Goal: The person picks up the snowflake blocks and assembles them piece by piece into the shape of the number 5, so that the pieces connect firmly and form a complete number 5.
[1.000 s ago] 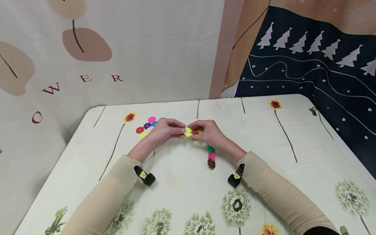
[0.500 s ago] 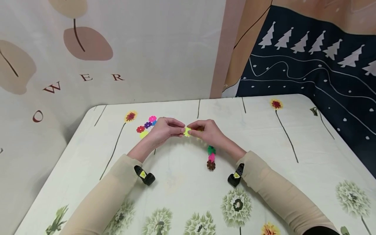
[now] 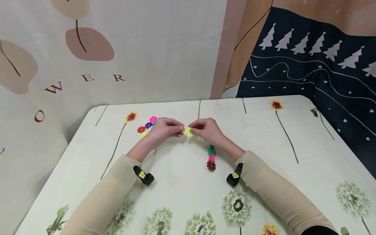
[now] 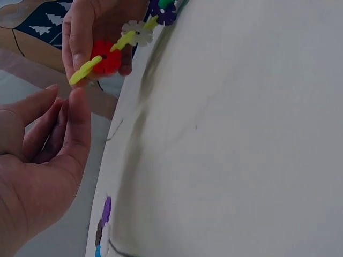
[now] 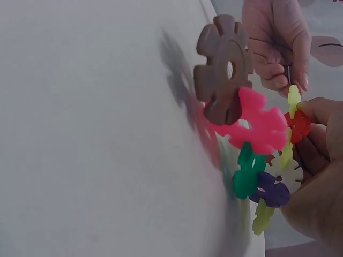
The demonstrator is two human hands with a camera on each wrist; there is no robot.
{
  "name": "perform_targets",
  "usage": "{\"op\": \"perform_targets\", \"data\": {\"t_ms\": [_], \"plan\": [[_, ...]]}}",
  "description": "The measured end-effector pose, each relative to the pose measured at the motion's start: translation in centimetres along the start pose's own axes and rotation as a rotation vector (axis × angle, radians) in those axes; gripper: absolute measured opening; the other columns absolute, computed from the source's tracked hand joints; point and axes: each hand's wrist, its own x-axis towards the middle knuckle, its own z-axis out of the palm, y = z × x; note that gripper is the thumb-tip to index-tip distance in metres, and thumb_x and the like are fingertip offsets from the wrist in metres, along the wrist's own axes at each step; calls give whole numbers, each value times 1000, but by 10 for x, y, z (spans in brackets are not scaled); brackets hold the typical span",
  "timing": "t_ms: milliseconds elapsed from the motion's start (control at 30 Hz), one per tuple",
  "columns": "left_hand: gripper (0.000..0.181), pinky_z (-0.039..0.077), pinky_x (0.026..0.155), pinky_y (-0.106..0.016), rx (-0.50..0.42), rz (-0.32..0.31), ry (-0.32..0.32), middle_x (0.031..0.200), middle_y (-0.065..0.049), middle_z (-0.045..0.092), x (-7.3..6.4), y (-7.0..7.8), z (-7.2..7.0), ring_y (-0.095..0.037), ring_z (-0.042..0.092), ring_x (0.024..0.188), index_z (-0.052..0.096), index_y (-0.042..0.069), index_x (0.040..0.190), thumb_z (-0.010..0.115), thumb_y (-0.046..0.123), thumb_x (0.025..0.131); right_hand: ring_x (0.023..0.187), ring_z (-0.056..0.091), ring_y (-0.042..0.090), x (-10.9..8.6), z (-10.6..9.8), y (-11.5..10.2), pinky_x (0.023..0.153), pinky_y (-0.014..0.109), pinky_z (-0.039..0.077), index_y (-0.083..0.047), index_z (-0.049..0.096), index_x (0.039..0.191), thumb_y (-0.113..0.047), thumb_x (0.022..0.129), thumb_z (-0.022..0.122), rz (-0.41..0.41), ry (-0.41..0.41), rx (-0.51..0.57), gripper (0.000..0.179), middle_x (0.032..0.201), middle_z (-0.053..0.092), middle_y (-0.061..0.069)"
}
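A chain of notched plastic flower discs hangs from my right hand, which pinches it near its yellow end disc. In the left wrist view a red disc joins that yellow one, with a white disc farther along. The right wrist view has a purple disc, a green disc, a pink disc and a brown disc at the far end. My left hand is just left of the yellow end disc, thumb and forefinger apart, holding nothing.
Loose flower discs, among them a red one and a pink one, lie behind my left hand, partly hidden. The table wears a white flower-print cloth. A pale curtain stands behind it, with a dark tree-print cloth at right.
My left fingertips have come off the yellow end disc, leaving a small gap. The right hand still pinches the chain, its thumb now nearer that end than a second ago.
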Motion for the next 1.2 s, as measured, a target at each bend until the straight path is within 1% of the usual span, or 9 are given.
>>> {"op": "perform_targets", "data": {"t_ms": [133, 267, 433, 567, 700, 800, 900, 1067, 1200], "plan": [[31, 59, 88, -38, 49, 4, 20, 115, -30, 67, -2, 1, -13, -24, 71, 89, 64, -15, 122, 67, 7, 100, 92, 64, 21, 0, -2, -1, 75, 26, 54, -4, 77, 115, -12, 97, 72, 46, -17, 0, 20, 107, 74, 6], [33, 60, 86, -36, 66, 17, 51, 114, -29, 67, -4, -1, -29, -21, 71, 87, 63, -17, 123, 66, 7, 100, 91, 61, 21, 0, -3, 0, 72, 26, 51, -5, 77, 114, -13, 97, 72, 75, -28, 0, 20, 105, 74, 6], [33, 60, 84, -32, 93, 40, 104, 117, -29, 67, -4, -7, -53, -16, 72, 85, 63, -18, 123, 68, 3, 98, 85, 61, 21, 0, -7, -1, 68, 25, 51, -3, 77, 112, -13, 97, 71, 118, 10, 30, 19, 99, 72, 8], [34, 58, 87, -29, 126, 29, 148, 122, -26, 67, -4, -12, -68, -14, 72, 91, 63, -16, 125, 70, 1, 96, 82, 62, 21, 2, -11, -2, 70, 24, 52, -3, 76, 114, -13, 98, 71, 200, 55, 92, 19, 99, 71, 10], [34, 58, 87, -27, 176, 32, 173, 122, -22, 69, -1, -17, -74, -13, 71, 94, 64, -12, 126, 71, 2, 95, 85, 63, 20, 4, -13, 1, 72, 24, 53, -4, 76, 111, -14, 97, 72, 268, 121, 147, 18, 101, 71, 10], [34, 57, 84, -23, 261, 58, 186, 121, -21, 70, 2, -21, -75, -9, 70, 93, 67, -10, 125, 73, 2, 94, 87, 63, 19, 5, -14, 4, 74, 24, 52, -3, 77, 109, -14, 96, 73, 284, 154, 162, 18, 102, 72, 9], [31, 56, 79, -20, 379, 79, 194, 117, -21, 71, 5, -22, -76, -10, 68, 92, 71, -7, 121, 75, 0, 91, 90, 62, 20, 4, -16, 5, 76, 25, 52, -3, 76, 110, -15, 96, 73, 300, 166, 169, 19, 104, 72, 9], [30, 52, 74, -20, 527, 58, 162, 110, -19, 71, 6, -18, -77, -18, 63, 92, 72, -4, 118, 76, -2, 88, 88, 64, 20, 3, -20, 6, 76, 25, 53, -2, 73, 112, -16, 97, 72, 345, 187, 210, 20, 102, 71, 11], [33, 48, 71, -20, 586, 46, 107, 103, -16, 68, 6, -16, -78, -21, 58, 92, 72, -5, 118, 76, -6, 86, 83, 66, 17, 3, -22, 7, 73, 23, 55, 1, 70, 114, -13, 98, 70, 359, 210, 259, 21, 98, 70, 12]]}}
